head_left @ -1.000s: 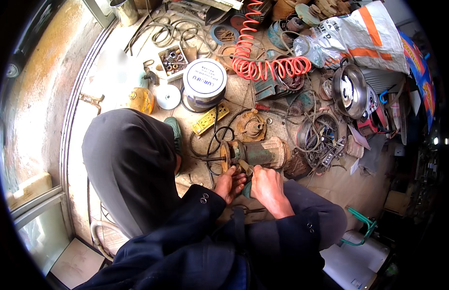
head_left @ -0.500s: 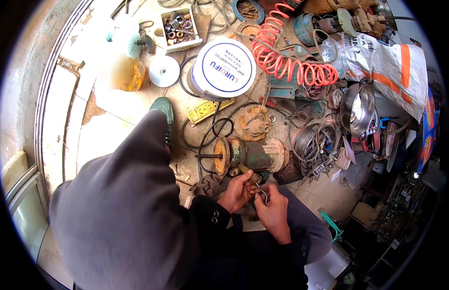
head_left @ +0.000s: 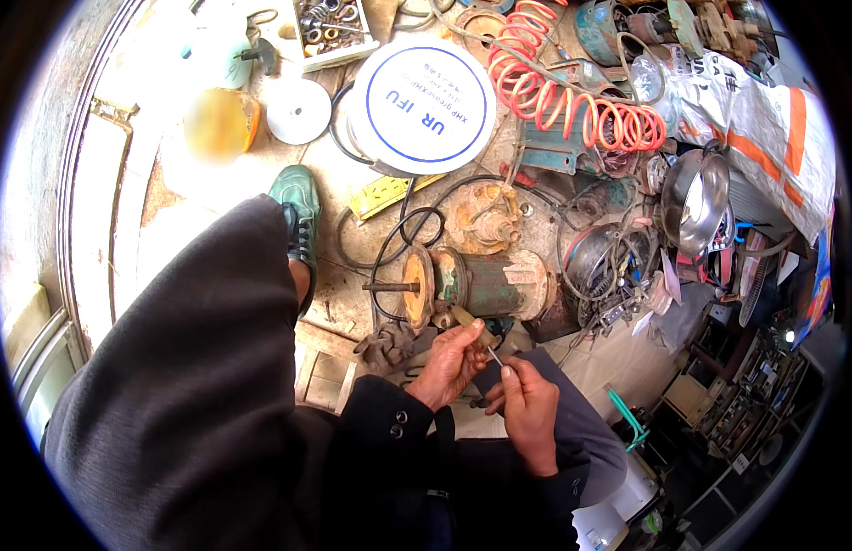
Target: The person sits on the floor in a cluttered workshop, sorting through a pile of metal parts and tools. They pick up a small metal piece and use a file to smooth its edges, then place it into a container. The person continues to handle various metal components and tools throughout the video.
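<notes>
My left hand (head_left: pixel 447 365) is closed round a tan, tapered piece (head_left: pixel 464 317) whose far end sticks out past my fingertips toward the motor. In my right hand (head_left: pixel 529 404), thumb and fingers pinch a thin silver metal rod (head_left: pixel 495 354), its tip at the near end of the tan piece. My fingers hide the rest of the rod. Just beyond my hands lies a green, rusty motor (head_left: pixel 495 285) on its side, with a rusty disc (head_left: pixel 415 285) and a shaft (head_left: pixel 389 287) pointing left. A crumpled dark rag (head_left: pixel 389 349) lies left of my left hand.
A rusty pump casing (head_left: pixel 486 218) and a yellow box (head_left: pixel 389 196) lie beyond the motor. Farther off stand a white-lidded bucket (head_left: pixel 424 106) and a tray of metal parts (head_left: pixel 332 28). A coiled red hose (head_left: pixel 573 106), a steel bowl (head_left: pixel 697 204) and cables crowd the right.
The view has shifted a little, and my left leg shows more to the left. My right hand has turned, so the rod, which looked bent before, now shows as a short straight length.
</notes>
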Demonstrator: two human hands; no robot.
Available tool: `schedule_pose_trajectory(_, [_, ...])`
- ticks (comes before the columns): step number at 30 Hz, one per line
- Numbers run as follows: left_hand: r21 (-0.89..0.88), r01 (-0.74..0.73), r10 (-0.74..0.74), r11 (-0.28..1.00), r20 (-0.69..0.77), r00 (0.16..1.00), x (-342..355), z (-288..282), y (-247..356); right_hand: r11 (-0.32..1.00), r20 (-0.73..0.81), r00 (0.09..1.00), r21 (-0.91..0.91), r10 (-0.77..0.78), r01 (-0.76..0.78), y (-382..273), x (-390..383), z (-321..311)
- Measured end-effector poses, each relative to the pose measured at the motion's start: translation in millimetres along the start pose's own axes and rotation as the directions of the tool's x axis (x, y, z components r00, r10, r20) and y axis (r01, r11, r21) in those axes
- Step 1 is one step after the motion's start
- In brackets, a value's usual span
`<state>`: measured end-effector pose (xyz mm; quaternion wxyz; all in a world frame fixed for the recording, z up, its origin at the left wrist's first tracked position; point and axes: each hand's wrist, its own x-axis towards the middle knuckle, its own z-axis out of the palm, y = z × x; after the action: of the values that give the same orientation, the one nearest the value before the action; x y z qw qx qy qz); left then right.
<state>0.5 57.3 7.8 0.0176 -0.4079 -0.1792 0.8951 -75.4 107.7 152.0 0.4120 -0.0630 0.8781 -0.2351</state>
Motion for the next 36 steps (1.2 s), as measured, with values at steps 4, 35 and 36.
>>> schedule_pose_trajectory(4, [0.019,-0.006,0.006,1.0,-0.01,1.0,-1,0,0,0.876,0.13,0.969,0.415,0.211,-0.246,12,5,-7])
schedule_pose_trajectory(35, [0.056,0.046,-0.042,0.997,-0.056,0.998,-3,4,6,0.902,-0.037,0.948,-0.322,-0.316,0.288,-5,7,-11])
schedule_pose_trajectory(36, [0.053,0.044,-0.041,0.998,-0.057,0.998,-3,4,6,0.89,-0.045,0.943,-0.348,-0.33,0.294,-5,8,-10])
